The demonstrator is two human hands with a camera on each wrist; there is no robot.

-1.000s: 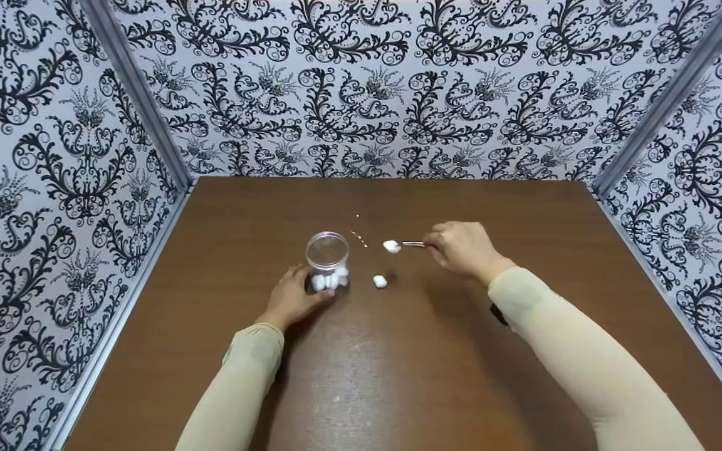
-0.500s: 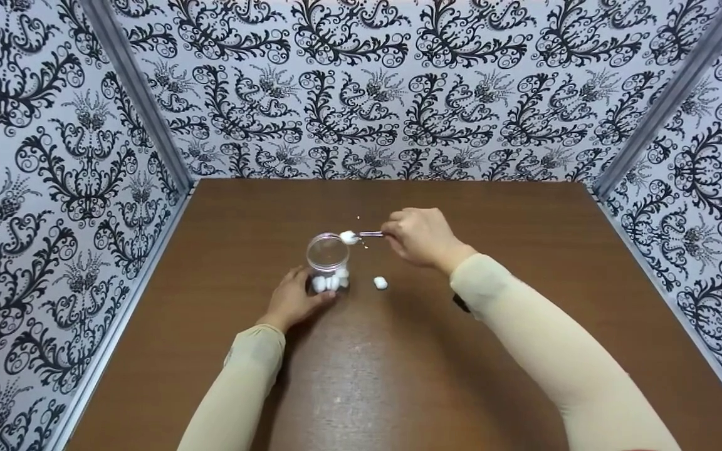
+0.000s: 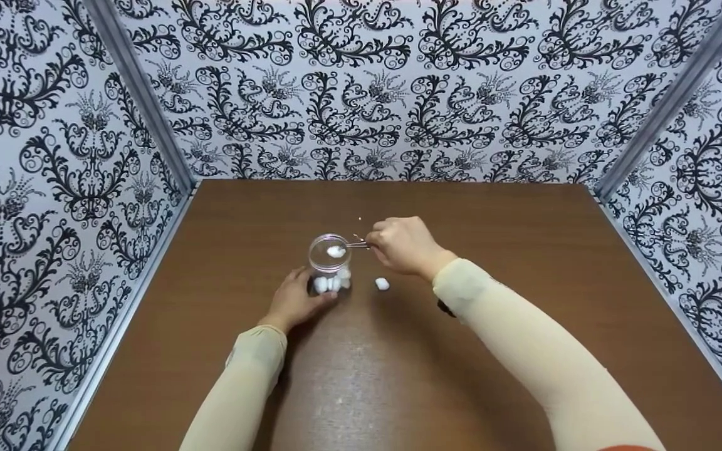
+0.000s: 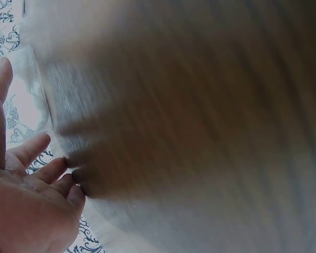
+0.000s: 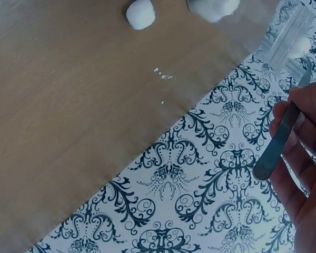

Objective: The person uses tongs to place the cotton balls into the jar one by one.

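A clear jar (image 3: pixel 329 270) with several white cotton balls (image 3: pixel 328 285) at its bottom stands on the table. My left hand (image 3: pixel 292 299) holds it low down, thumb in front and fingers at the far side. Tweezers (image 3: pixel 357 245) are pinched in my right hand (image 3: pixel 406 244), to the right of the jar. At their tips a cotton ball (image 3: pixel 336 252) appears within the jar's mouth. The right wrist view shows the tweezers' rounded end (image 5: pixel 268 163) across the fingers. Another cotton ball (image 3: pixel 382 284) lies on the table, right of the jar.
Tiny white bits (image 5: pixel 163 75) are scattered on the brown table (image 3: pixel 492 207) behind and to the right of the jar. Patterned walls (image 3: pixel 361 94) enclose the table at the back and both sides.
My right hand has moved left, carrying the cotton ball in the tweezers from right of the jar to its mouth, then slightly lower. The left hand and jar have stayed in place.
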